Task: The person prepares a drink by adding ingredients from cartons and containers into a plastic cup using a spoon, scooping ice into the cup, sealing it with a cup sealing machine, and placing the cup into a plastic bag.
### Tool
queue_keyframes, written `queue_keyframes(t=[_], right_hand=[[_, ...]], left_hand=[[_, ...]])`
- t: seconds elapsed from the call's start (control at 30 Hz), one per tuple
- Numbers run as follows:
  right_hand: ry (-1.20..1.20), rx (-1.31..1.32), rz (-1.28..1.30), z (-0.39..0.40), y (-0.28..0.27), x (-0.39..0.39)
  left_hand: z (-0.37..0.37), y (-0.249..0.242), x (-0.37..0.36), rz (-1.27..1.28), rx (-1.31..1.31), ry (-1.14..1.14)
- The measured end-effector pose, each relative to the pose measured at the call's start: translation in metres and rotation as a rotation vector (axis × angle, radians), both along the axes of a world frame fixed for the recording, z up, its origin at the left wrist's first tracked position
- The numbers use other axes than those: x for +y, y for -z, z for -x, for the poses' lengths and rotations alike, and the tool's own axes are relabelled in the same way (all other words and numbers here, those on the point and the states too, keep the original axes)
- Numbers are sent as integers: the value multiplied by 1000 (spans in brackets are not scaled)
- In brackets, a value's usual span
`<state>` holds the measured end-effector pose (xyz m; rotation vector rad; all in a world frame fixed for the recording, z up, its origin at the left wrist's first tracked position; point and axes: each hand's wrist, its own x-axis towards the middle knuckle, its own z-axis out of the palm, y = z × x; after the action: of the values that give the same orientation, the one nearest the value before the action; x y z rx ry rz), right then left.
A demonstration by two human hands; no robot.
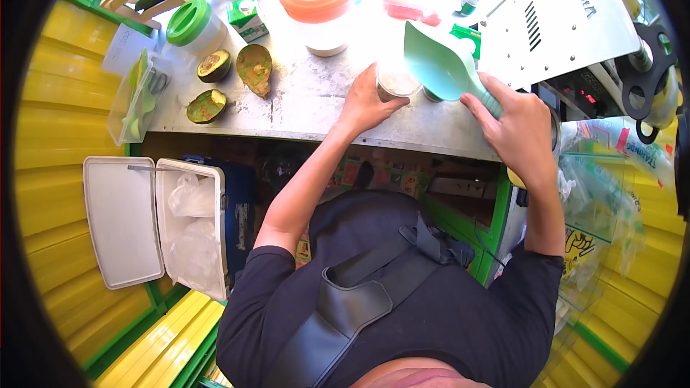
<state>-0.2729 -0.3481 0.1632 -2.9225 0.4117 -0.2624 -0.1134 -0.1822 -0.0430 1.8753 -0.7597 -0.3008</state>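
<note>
My left hand (370, 104) is wrapped round a clear plastic cup (397, 85) with pale contents, near the front of the metal counter. In my right hand (519, 118) is the handle of a mint-green scoop (440, 65), its bowl tilted beside the cup's rim. Left of my hands lie a halved avocado with its flesh showing (213, 66), a hollowed avocado skin (254, 70) and another scraped avocado half (207, 106). Behind the cup stands a clear jar with an orange lid (316, 0).
A green-lidded container (190, 23), a small green carton (246, 17) and a clear bin of utensils (140, 97) stand at the left. The metal machine (557, 21) with a red display fills the right. Below the counter, an open cooler (190, 226) holds plastic bags.
</note>
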Motion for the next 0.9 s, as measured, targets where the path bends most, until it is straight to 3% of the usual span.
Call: queue_keyframes(t=[0.07,0.67,0.73,0.9], right_hand=[[-41,20,-79,7,-5,6],[-122,19,65,6,12,7],[13,-11,57,6,0,6],[62,25,31,15,-9,3]], left_hand=[[-1,-2,1,28,13,10],[-3,-1,0,7,0,29],[-3,4,1,-8,-11,7],[-5,5,7,-11,26,14]])
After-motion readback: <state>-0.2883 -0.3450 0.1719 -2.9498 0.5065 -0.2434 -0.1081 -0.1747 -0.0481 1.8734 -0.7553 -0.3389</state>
